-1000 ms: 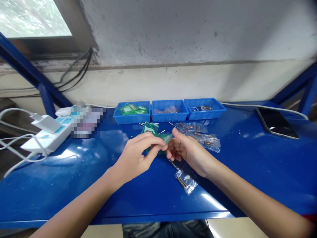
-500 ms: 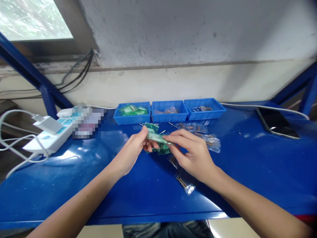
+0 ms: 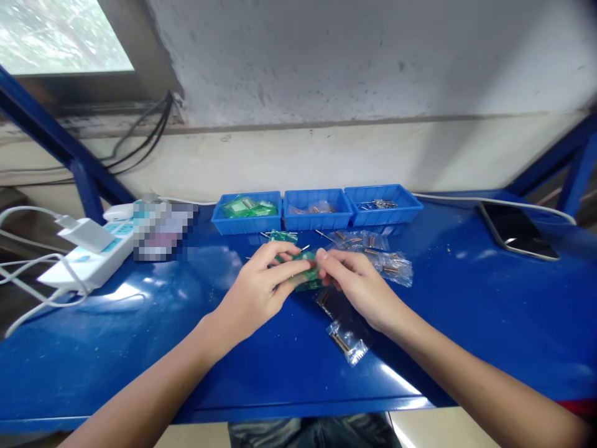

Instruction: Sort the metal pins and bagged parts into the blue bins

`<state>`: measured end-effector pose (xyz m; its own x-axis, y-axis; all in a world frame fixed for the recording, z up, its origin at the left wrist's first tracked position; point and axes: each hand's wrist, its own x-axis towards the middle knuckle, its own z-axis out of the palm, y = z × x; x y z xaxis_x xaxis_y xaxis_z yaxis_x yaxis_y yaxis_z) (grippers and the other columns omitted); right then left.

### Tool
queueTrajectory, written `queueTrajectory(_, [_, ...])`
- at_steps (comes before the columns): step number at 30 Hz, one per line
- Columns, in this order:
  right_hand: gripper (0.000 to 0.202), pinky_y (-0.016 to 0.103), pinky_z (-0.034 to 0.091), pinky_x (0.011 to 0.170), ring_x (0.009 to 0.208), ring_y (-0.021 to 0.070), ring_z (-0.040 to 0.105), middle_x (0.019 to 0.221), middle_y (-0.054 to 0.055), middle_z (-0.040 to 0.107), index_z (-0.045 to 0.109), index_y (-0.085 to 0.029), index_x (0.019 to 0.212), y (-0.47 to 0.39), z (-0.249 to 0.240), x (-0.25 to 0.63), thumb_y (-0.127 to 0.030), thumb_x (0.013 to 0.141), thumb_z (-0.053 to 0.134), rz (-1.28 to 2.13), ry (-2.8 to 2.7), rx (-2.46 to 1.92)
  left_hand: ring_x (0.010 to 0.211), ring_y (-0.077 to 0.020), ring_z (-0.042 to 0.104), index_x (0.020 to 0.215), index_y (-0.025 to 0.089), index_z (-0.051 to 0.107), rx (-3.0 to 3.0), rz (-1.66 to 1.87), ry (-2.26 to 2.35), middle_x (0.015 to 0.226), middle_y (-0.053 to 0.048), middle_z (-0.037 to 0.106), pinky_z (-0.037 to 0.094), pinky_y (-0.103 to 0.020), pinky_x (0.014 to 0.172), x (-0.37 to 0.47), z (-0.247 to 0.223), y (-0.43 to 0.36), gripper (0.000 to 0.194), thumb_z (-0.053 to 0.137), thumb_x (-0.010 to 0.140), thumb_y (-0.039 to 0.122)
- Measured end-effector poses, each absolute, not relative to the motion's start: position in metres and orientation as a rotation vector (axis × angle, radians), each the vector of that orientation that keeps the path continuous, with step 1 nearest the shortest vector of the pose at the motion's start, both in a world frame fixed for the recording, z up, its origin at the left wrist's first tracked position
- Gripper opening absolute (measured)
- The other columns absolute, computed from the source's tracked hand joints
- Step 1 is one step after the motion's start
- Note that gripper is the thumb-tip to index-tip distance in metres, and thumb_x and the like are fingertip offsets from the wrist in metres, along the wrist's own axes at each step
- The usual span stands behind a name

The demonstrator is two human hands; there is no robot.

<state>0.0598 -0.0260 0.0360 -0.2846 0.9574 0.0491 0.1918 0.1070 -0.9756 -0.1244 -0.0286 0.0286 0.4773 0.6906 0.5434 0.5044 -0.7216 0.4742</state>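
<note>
Both hands meet over the middle of the blue table. My left hand [image 3: 261, 283] is closed on a small green plastic packet [image 3: 308, 260], whose contents are hidden. At the packet's right end, the thumb and fingers of my right hand [image 3: 357, 280] pinch its edge. Other green packets [image 3: 283, 236] and thin metal pins [image 3: 324, 235] lie behind and beneath the hands. Clear bags with copper-coloured pins [image 3: 396, 267] are to the right, and another clear bag [image 3: 347, 342] lies nearer the front edge.
Three blue bins stand along the back: one with green packets [image 3: 247, 206], one with clear bags [image 3: 317, 208], one with metal pins [image 3: 380, 204]. A white power strip [image 3: 88, 261] with cables is at left, a phone [image 3: 517, 230] at right.
My left hand has turned over, its back now facing up, with its fingers over the packet. My right hand's fingers have drawn together at the packet's end. The view has shifted slightly.
</note>
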Motion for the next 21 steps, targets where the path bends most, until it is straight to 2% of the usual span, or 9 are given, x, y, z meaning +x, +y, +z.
queueTrajectory(3, [0.033,0.024,0.029,0.049,0.051,0.0101,0.039,0.056,-0.003,0.046,0.055,-0.018,0.065,-0.026,0.032,0.059,-0.041,0.087,0.048,1.279,-1.529,-1.165,0.11,-0.0214,0.05,0.117,0.025,0.058,2.46,0.946,0.996,0.118,-0.009,0.05,0.045,-0.039,0.094,-0.124,0.031,-0.03,0.034,0.057,0.085,0.014])
queueTrajectory(6, [0.025,0.025,0.033,0.05,0.053,0.0117,0.045,0.058,-0.002,0.051,0.062,-0.018,0.074,-0.029,0.032,0.058,-0.035,0.087,0.049,1.106,-1.555,-1.189,0.118,-0.0234,0.045,0.122,0.027,0.053,2.307,0.843,1.02,0.124,-0.008,0.047,0.037,-0.043,0.103,-0.126,0.038,-0.033,0.042,0.063,0.082,0.02])
queueTrajectory(8, [0.021,0.026,0.038,0.055,0.059,0.0136,0.051,0.064,0.0,0.057,0.066,-0.019,0.079,-0.031,0.034,0.058,-0.031,0.087,0.05,0.951,-1.632,-1.171,0.12,-0.024,0.043,0.122,0.028,0.051,2.104,0.832,0.975,0.126,-0.008,0.045,0.038,-0.042,0.103,-0.127,0.042,-0.033,0.041,0.063,0.082,0.024])
queueTrajectory(11, [0.019,0.028,0.042,0.061,0.065,0.0148,0.056,0.072,0.002,0.063,0.069,-0.02,0.085,-0.032,0.035,0.059,-0.026,0.087,0.05,0.809,-1.723,-1.116,0.118,-0.0224,0.047,0.12,0.027,0.046,1.771,0.877,0.875,0.125,-0.008,0.046,0.045,-0.037,0.095,-0.128,0.042,-0.032,0.04,0.061,0.083,0.026])
queueTrajectory(14, [0.019,0.028,0.043,0.062,0.065,0.0142,0.058,0.074,0.002,0.065,0.07,-0.021,0.088,-0.033,0.036,0.06,-0.025,0.088,0.051,0.801,-1.766,-1.064,0.096,-0.0177,0.058,0.115,0.023,0.045,1.637,0.982,0.974,0.105,-0.006,0.057,0.05,-0.03,0.079,-0.127,0.038,-0.029,0.035,0.06,0.083,0.024])
queueTrajectory(17, [0.017,0.027,0.045,0.063,0.069,0.014,0.059,0.08,0.002,0.066,0.069,-0.021,0.093,-0.034,0.035,0.058,-0.026,0.087,0.054,0.843,-1.764,-1.059,0.072,-0.0147,0.059,0.101,0.018,0.056,1.84,1.026,1.176,0.081,-0.002,0.061,0.047,-0.026,0.063,-0.13,0.039,-0.025,0.018,0.057,0.084,0.023])
queueTrajectory(19, [0.019,0.027,0.046,0.061,0.071,0.014,0.059,0.087,0.003,0.064,0.066,-0.021,0.098,-0.034,0.033,0.057,-0.029,0.086,0.054,0.904,-1.694,-1.099,0.068,-0.0147,0.058,0.09,0.018,0.061,2.119,1.175,1.399,0.078,-0.002,0.062,0.045,-0.025,0.059,-0.138,0.047,-0.017,0.009,0.058,0.083,0.022])
queueTrajectory(21, [0.02,0.026,0.046,0.058,0.071,0.0139,0.058,0.09,0.004,0.063,0.064,-0.02,0.099,-0.032,0.032,0.056,-0.031,0.086,0.054,0.966,-1.609,-1.128,0.07,-0.0158,0.058,0.087,0.019,0.063,2.345,1.453,1.655,0.079,-0.003,0.063,0.045,-0.027,0.061,-0.152,0.057,-0.002,0.007,0.059,0.082,0.021])
